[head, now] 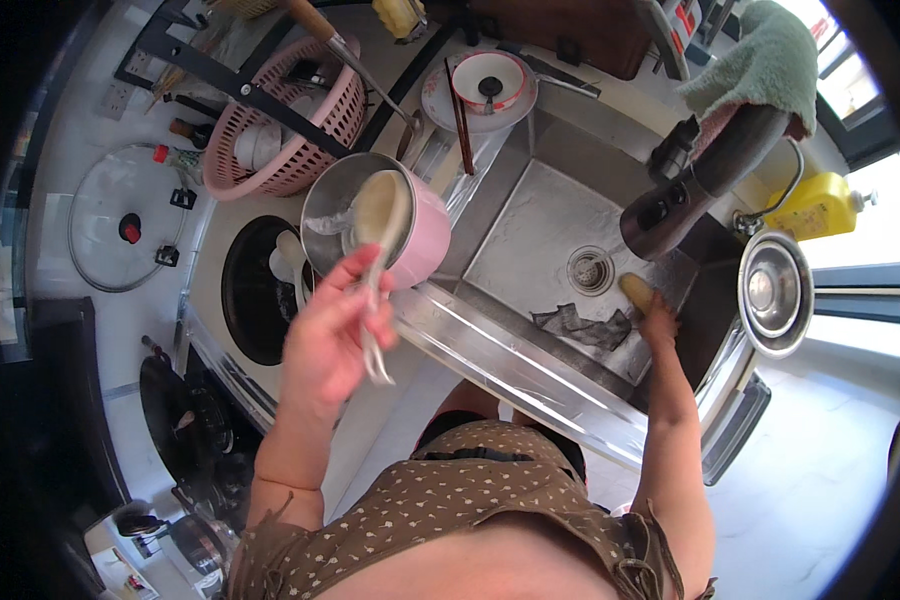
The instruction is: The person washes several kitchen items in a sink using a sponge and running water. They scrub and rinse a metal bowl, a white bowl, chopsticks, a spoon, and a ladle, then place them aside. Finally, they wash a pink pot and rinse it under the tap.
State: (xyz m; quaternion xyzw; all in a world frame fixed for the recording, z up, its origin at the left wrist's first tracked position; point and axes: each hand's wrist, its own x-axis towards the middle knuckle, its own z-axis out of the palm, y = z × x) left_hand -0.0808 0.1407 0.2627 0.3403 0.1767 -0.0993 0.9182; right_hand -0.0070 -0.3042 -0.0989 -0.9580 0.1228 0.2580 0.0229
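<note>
My left hand (337, 322) grips the handle of a pale ladle (385, 206), slightly blurred. The ladle's bowl shows over the mouth of a pink pot (429, 236) with a steel inside; whether it touches the pot I cannot tell. Low in the steel sink (510, 232), my right hand (658, 322) holds a yellowish-brown scrubber (636, 291). Just left of it is the round drain (590, 270), where water falls from a dark pull-out faucet (664, 214). A wet dark grey cloth (585, 328) lies crumpled on the sink floor, near my right hand.
Behind the sink sit a plate (439, 105) and a red-rimmed bowl (469, 79) with chopsticks (461, 127). A pink basket (292, 165) holds dishes. Stacked steel bowls (799, 300) and a yellow jug (814, 210) stand right. A black pan (251, 322) and glass lid (105, 217) are left.
</note>
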